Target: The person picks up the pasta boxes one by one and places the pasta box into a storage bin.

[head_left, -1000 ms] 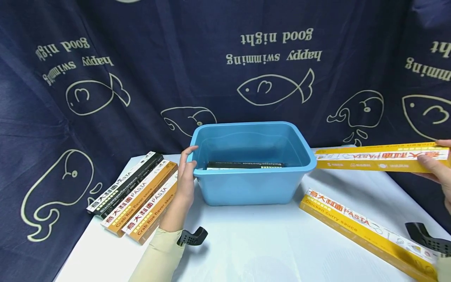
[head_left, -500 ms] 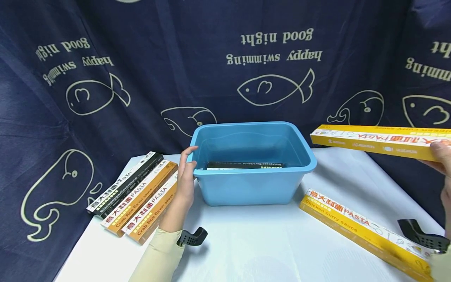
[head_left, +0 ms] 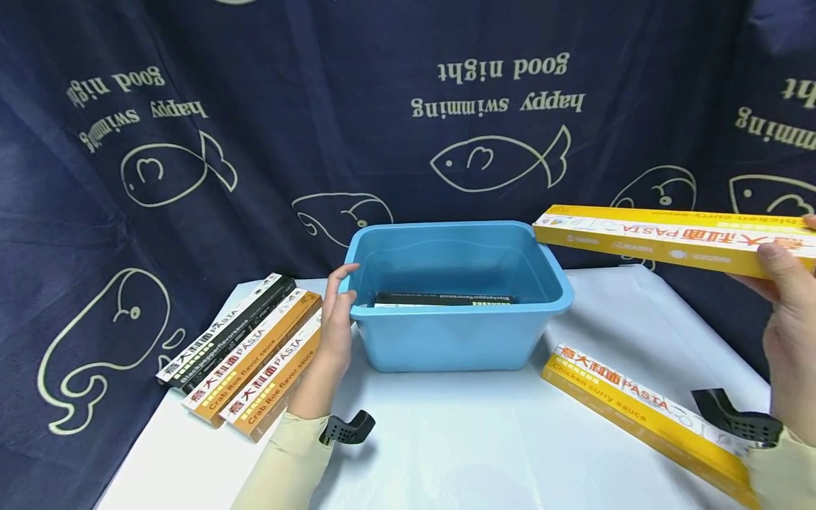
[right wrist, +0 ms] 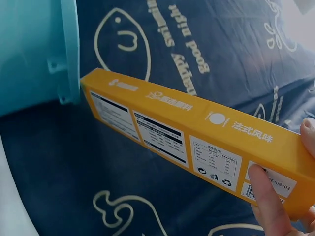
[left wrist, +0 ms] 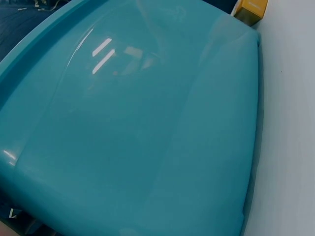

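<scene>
My left hand (head_left: pixel 335 319) grips the left end of a blue plastic bin (head_left: pixel 446 340), fingers curled over its rim. In the left wrist view the bin's wall (left wrist: pixel 138 118) fills most of the picture. My right hand (head_left: pixel 793 312) holds a long yellow pasta box (head_left: pixel 669 234) by its right end, raised above the table. The box's far end overlaps the bin's right back rim in the head view. A finger (right wrist: pixel 268 196) lies against its labelled underside in the right wrist view. Inside the bin lies a black pasta box (head_left: pixel 446 299), partly hidden by the front wall.
A second yellow pasta box (head_left: pixel 644 418) lies slanted on the white table (head_left: pixel 446 439) at right. Left of the bin lie a black pasta box (head_left: pixel 229 333) and two orange ones, the nearer (head_left: pixel 274 382) partly behind my left arm. A dark blue fish-print cloth (head_left: pixel 357 156) hangs behind.
My right hand has lifted the yellow pasta box and carried it left, to the bin's right rim. My left hand stays on the bin.
</scene>
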`<action>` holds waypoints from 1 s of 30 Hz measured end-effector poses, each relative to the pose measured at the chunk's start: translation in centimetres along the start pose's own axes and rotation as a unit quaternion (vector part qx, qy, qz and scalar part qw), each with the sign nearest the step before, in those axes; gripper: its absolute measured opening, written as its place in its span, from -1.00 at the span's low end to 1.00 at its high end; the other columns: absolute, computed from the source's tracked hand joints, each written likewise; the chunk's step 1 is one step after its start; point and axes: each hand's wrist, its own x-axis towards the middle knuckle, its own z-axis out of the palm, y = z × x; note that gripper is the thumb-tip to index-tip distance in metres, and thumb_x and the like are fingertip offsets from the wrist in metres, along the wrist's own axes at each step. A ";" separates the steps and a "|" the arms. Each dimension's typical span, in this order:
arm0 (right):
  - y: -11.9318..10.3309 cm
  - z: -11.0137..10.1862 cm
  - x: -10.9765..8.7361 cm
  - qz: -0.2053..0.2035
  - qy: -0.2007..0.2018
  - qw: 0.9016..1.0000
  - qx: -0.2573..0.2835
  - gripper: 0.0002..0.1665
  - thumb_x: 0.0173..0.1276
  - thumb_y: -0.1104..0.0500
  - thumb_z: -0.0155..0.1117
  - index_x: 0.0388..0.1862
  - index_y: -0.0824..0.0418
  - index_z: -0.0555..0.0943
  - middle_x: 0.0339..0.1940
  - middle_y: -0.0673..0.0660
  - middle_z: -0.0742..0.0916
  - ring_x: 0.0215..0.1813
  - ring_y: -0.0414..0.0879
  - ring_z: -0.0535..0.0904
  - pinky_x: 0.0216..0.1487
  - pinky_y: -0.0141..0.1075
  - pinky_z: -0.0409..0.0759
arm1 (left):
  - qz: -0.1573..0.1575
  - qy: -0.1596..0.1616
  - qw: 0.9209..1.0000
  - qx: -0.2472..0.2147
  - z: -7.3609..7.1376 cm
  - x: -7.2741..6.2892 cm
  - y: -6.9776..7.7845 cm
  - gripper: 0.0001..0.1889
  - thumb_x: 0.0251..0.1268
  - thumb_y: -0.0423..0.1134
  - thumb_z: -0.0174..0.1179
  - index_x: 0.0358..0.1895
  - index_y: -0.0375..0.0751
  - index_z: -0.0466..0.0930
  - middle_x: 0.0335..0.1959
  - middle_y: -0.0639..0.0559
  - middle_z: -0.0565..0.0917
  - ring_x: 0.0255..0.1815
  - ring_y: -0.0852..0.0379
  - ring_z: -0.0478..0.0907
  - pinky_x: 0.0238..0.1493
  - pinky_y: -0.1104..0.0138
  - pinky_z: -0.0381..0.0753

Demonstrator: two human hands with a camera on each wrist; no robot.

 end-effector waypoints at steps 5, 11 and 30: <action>-0.5 1.5 -0.5 0.059 -0.005 0.998 0.009 -0.45 0.23 0.50 0.32 0.22 0.28 0.57 0.24 0.06 0.44 0.19 -0.03 0.49 -0.29 -0.46 0.68 | 0.000 0.000 1.000 -0.002 0.0 0.0 -0.1 -0.45 0.30 -0.19 -0.20 0.38 0.08 0.32 0.56 0.09 0.17 0.51 -0.04 0.14 0.46 -0.26 0.08; -0.2 2.9 -1.3 0.078 -0.034 0.996 0.003 -0.46 0.21 0.48 0.34 0.20 0.30 0.59 0.25 0.04 0.45 0.25 -0.01 0.47 -0.29 -0.42 0.69 | -0.003 -0.002 1.000 0.003 0.0 -0.1 -0.3 -0.46 0.31 -0.17 -0.21 0.39 0.09 0.30 0.56 0.10 0.16 0.53 -0.05 0.13 0.46 -0.25 0.09; 2.0 7.3 -4.5 0.107 -0.183 0.976 0.048 -0.40 0.23 0.57 0.28 0.27 0.44 0.48 0.26 0.13 0.45 0.10 0.02 0.60 -0.26 -0.27 0.70 | -0.009 -0.002 1.000 0.006 0.0 -0.2 0.0 -0.46 0.33 -0.15 -0.20 0.39 0.12 0.30 0.58 0.13 0.12 0.56 -0.05 0.08 0.47 -0.27 0.04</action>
